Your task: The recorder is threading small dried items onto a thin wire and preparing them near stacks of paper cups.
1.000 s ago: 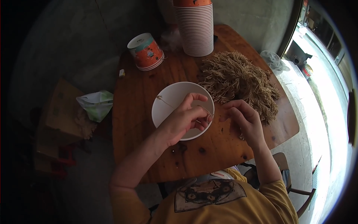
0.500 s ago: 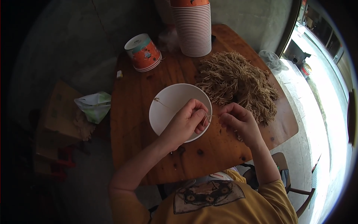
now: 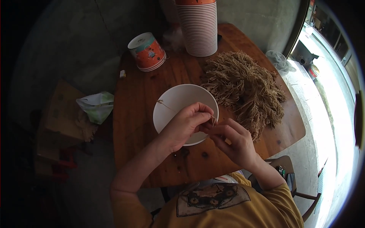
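Over the right side of a white bowl (image 3: 163, 117), my left hand (image 3: 188, 123) is closed, its thumb and fingertips pinching a thin pale strand (image 3: 214, 121). My right hand (image 3: 235, 142) is closed too and meets the left at the bowl's right rim, its fingertips on the same strand. The fingers partly hide the strand and its ends. Inside the bowl lies a thin string (image 3: 167, 106) whose small tan tuft touches the left wall; it runs toward my left hand. A heap of tan twisted cords (image 3: 245, 89) lies just beyond my right hand.
On the wooden table (image 3: 133, 133) stand a tall stack of paper buckets (image 3: 199, 32) and a shorter upturned orange stack (image 3: 148, 53) at the back. A small white object (image 3: 122, 73) lies at the left edge. Left of the table sit a cardboard box (image 3: 57, 117) and a plastic bag (image 3: 97, 107).
My right hand has moved left and slightly down, from a gap beside my left hand to touching it. The strand stretched between them has shortened to a small loop.
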Available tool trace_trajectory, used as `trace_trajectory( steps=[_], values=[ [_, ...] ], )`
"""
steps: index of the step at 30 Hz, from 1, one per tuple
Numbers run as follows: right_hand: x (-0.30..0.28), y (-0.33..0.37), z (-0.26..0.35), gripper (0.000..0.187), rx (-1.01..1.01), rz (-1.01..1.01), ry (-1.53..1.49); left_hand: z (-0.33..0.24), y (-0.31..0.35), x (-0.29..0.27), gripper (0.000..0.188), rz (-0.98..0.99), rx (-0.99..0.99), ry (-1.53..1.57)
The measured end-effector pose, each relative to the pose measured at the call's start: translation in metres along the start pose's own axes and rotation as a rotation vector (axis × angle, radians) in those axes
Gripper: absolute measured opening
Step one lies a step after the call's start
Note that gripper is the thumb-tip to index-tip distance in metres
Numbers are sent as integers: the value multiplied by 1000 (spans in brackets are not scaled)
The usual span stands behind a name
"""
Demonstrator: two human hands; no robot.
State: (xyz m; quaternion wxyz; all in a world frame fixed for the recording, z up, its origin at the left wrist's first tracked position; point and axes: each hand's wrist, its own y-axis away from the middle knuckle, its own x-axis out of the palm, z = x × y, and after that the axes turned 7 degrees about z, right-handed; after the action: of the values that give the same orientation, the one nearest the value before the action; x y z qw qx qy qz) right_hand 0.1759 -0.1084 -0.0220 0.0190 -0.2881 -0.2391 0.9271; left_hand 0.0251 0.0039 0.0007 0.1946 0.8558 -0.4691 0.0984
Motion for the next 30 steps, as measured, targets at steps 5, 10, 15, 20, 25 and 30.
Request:
trace_trajectory(
  steps=[5,10,15,20,25,30],
  values=[
    [1,0,3,22,-160,-15,262,-3,1,-1,13,45,-64,48],
    [-4,0,5,22,-246,27,206,0,1,-4,16,73,-43,1],
    [-10,-3,-2,17,177,-74,-46,-5,0,1,18,35,-30,-86],
    [-4,-12,-9,16,164,-115,11,-11,-1,3,21,18,-11,-226],
    [-7,-15,-8,14,215,-54,40,-14,-6,-2,22,55,-27,-281],
    [-9,-18,-9,9,291,-22,-104,-16,-6,0,23,40,30,-563]
  ],
)
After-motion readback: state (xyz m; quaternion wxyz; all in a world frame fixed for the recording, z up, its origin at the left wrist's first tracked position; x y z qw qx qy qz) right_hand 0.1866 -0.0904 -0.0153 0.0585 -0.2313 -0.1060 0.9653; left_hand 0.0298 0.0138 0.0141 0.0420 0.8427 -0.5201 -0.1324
